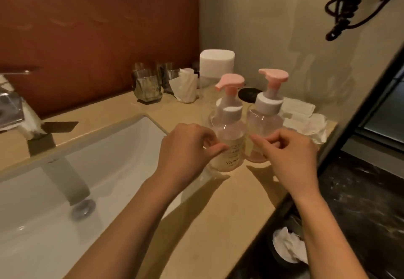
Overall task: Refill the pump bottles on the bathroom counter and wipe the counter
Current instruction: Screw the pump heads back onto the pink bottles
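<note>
Two clear pump bottles with pink pump heads stand side by side on the beige counter (218, 224). The left pump bottle (229, 125) carries a pale label; the right pump bottle (265, 117) is plain. My left hand (185, 149) is beside the left bottle with its fingers loosely curled, and its thumb tip lies against the label. My right hand (290, 152) hovers in front of the right bottle's lower part, fingers loosely curled, thumb pointing at the gap between the bottles. Neither hand wraps round a bottle.
A white sink basin (54, 224) with a chrome faucet (15, 108) fills the left. At the back stand glasses (147, 87), a tissue (185, 84) and a white cylinder (216, 64). White packets (299, 109) lie right of the bottles. A bin (288, 250) sits below the counter edge.
</note>
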The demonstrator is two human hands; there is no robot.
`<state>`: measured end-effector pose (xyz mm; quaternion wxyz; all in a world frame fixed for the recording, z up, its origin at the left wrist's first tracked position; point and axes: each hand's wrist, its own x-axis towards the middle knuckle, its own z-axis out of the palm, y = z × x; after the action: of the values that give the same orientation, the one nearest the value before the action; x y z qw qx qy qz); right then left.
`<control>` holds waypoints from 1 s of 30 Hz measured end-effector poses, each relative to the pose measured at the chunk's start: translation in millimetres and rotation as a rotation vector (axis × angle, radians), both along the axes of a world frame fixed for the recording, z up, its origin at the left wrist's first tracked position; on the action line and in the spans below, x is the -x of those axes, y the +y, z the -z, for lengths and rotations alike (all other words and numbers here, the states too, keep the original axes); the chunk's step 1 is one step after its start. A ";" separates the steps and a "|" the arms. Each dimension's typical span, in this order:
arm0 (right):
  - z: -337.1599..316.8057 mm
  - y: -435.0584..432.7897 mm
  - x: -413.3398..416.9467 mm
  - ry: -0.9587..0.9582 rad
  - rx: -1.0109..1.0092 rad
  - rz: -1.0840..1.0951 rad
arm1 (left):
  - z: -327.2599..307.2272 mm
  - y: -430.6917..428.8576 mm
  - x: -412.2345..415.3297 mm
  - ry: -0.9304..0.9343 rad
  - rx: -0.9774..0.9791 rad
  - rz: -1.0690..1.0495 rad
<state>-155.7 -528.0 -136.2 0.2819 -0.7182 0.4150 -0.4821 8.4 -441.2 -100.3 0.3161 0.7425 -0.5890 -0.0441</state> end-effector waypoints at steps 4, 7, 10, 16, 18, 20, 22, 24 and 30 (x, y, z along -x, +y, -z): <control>-4.8 -2.7 2.2 0.019 -0.047 0.057 | 2.2 -7.6 -12.6 0.128 0.014 0.076; -13.1 1.9 2.0 0.029 -0.075 0.112 | 3.4 -5.2 -18.7 0.226 0.075 0.062; -23.6 4.9 4.7 0.074 -0.045 0.180 | -6.4 -3.8 -12.5 0.353 0.129 -0.007; -52.6 -4.4 11.1 0.198 -0.021 0.253 | -30.2 -9.8 12.4 0.439 0.019 -0.082; -61.5 -12.1 9.3 0.253 -0.075 0.274 | -33.4 -14.2 16.7 0.441 -0.018 -0.121; -65.1 -18.1 3.8 0.356 -0.134 0.274 | -32.5 -16.7 19.0 0.413 -0.050 -0.135; -64.7 -24.7 -0.5 0.465 -0.185 0.250 | -30.9 -21.1 19.6 0.383 -0.065 -0.137; -63.6 -33.0 -0.5 0.507 -0.226 0.231 | -31.6 -28.3 19.5 0.398 -0.074 -0.135; -66.5 -48.1 -2.2 0.451 -0.179 0.131 | -33.6 -42.6 20.3 0.402 -0.061 -0.146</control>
<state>-153.5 -576.1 -69.7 0.2125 -0.7514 0.5542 -0.2881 -11.9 -483.8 -66.7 0.4071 0.7686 -0.4571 -0.1861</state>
